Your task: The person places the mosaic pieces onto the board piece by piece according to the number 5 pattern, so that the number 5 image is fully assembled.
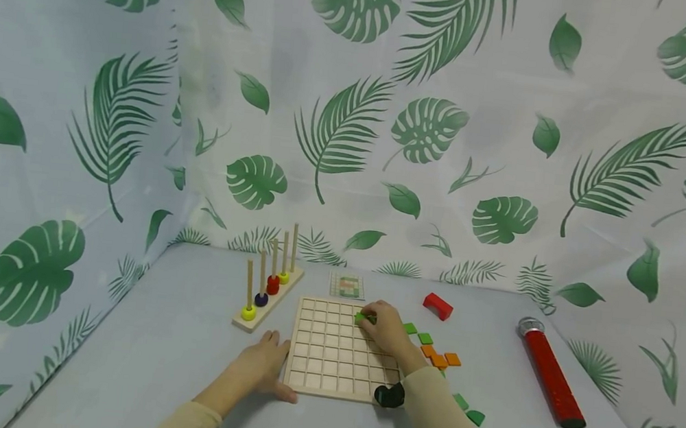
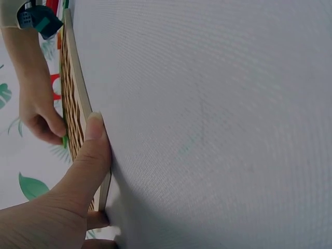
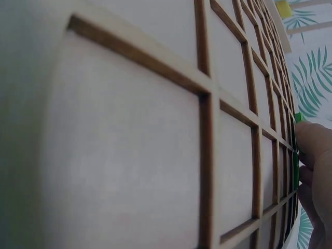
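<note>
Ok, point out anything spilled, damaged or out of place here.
Nothing looks spilled or damaged. The only untidy spot is right of the grid board, where orange tiles and loose green tiles lie scattered at differing angles rather than lined up.

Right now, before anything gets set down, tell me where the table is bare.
Bare: left, between the peg stand and the leafy cloth; right, between the orange tiles and the red tube. Crowded: just right of the grid board, where orange and green tiles scatter.
</note>
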`<state>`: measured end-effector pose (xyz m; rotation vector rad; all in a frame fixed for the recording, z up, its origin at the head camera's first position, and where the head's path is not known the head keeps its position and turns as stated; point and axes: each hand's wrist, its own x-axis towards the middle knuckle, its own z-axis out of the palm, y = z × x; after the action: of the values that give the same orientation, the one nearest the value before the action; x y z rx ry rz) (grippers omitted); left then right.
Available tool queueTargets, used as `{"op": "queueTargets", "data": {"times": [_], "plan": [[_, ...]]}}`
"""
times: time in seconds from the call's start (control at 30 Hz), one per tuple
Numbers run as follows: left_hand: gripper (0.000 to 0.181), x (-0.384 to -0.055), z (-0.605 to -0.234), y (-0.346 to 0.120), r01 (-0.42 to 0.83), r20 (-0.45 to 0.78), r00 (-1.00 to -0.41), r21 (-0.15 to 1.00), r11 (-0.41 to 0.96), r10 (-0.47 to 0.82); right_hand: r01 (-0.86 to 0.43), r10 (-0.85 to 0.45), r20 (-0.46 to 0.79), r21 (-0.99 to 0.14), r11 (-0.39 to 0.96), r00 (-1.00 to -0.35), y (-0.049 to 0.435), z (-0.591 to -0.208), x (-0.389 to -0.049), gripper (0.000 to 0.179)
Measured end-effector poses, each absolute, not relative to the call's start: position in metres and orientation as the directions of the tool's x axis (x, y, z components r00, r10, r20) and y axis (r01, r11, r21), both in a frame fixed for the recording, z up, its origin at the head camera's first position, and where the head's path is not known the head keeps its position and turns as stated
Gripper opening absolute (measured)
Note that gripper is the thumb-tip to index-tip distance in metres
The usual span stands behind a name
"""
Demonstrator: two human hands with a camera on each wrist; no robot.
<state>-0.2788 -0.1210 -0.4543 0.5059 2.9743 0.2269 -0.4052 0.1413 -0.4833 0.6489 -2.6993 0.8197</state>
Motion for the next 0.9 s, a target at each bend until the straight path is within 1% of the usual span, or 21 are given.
{"op": "queueTargets", "data": {"times": [0.27,0.57,0.73,0.9], "plan": [[0.107,-0.2797,-0.456,-0.1203,0.317,-0.098,-0.937,0.167,0.934,0.336,-0.454,-0.34,0.313,-0.454,0.766,-0.887,0.1415,-0.4855,-0.4069,0.015],[0.109,-0.2812,-0.4547,-0.1207,0.316,-0.099,-0.937,0.164,0.934,0.334,-0.48,-0.36,0.327,-0.459,0.748,-0.874,0.1415,-0.4815,-0.405,0.013],[0.108,-0.2814,-0.455,-0.1202,0.317,-0.099,-0.937,0.167,0.933,0.336,-0.464,-0.353,0.311,-0.458,0.758,-0.883,0.1421,-0.4825,-0.4055,0.016],[0.108,-0.2815,-0.4567,-0.1203,0.312,-0.103,-0.938,0.168,0.935,0.332,-0.463,-0.354,0.304,-0.469,0.752,-0.884,0.1422,-0.4835,-0.4056,0.023]]}}
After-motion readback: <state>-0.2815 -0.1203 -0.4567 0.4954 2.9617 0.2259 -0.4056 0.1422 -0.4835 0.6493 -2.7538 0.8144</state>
